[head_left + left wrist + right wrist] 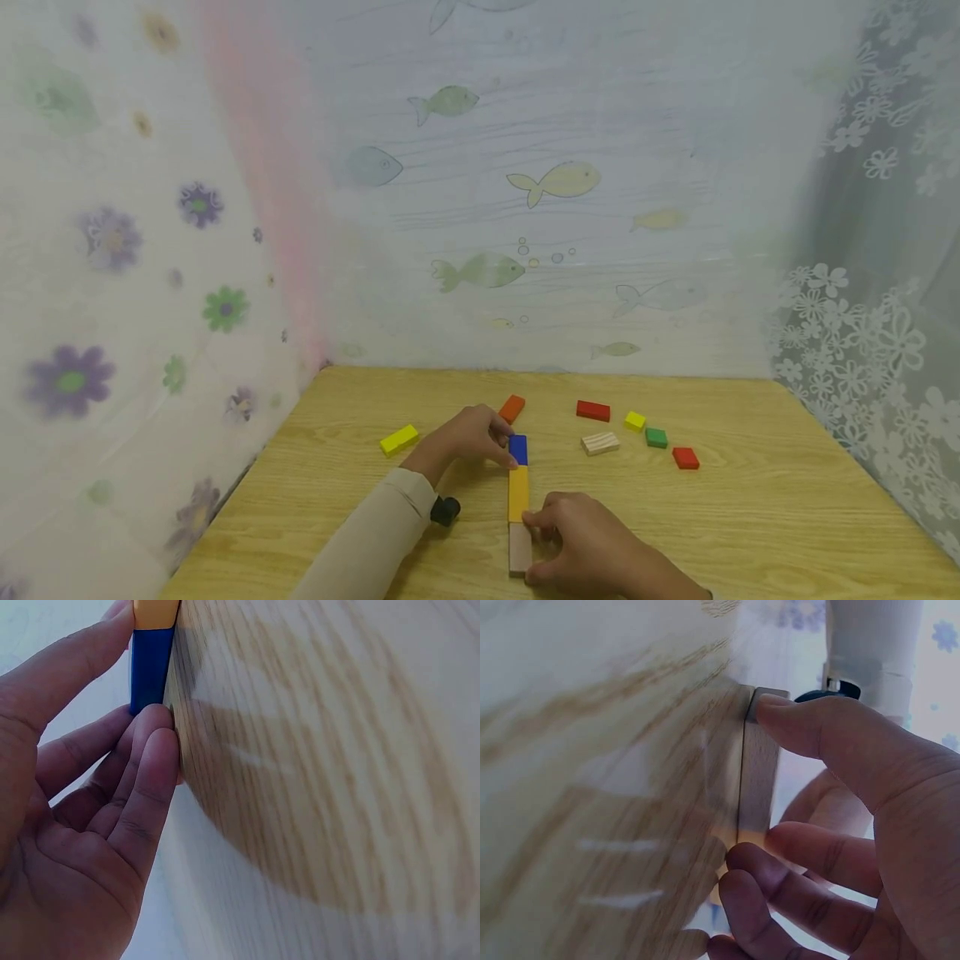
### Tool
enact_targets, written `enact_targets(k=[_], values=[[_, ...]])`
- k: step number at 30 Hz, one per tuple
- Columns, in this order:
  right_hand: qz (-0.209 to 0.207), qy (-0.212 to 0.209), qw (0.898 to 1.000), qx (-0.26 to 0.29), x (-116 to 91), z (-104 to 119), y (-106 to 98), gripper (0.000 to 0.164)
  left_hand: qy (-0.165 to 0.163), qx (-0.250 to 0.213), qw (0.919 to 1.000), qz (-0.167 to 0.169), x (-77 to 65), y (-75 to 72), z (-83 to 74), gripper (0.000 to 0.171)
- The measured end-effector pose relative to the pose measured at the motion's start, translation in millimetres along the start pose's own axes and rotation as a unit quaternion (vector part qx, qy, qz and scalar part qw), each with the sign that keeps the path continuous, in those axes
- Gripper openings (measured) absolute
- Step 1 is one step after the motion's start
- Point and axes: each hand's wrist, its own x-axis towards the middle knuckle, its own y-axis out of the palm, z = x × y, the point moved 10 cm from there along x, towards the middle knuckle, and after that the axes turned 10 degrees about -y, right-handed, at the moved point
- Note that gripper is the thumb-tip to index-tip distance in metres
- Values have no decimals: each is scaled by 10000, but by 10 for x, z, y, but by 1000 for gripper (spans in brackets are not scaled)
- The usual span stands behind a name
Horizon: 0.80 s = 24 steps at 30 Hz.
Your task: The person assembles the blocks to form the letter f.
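Note:
A blue wooden block (pixel 518 448), an orange-yellow block (pixel 518 493) and a greyish-brown block (pixel 520 552) lie end to end in a straight row on the table. My left hand (pixel 474 435) pinches the blue block at the far end, its fingertips at the block's far end and its thumb near the seam with the orange-yellow one. At the near end, my right hand (pixel 588 542) holds the brown block (pixel 759 776), with the thumb on its near end and the index finger by the seam.
An orange block (pixel 513 408) lies just beyond the row, a yellow block (pixel 399 441) to the left. To the right are red (pixel 592 411), plain wood (pixel 600 443), small yellow (pixel 635 421), green (pixel 656 438) and small red (pixel 686 458) blocks. Patterned curtains surround the wooden table (pixel 750 533).

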Motion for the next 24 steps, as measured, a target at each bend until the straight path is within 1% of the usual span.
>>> enact_targets(k=[6,12,19,24], values=[[-9,-67,10000,-26,-5,17,-13,70,-56,3,10000,-9,16,8,21,57],[-10,-93,9999,-40,-5,12,-12,70,-93,-162,9998,29,25,22,54,58],[-19,-123,9999,-81,-7,23,-13,70,-30,-349,9994,38,28,28,80,58],[-8,-75,10000,-7,-6,23,-11,70,35,-428,9991,-10,-1,23,69,63]])
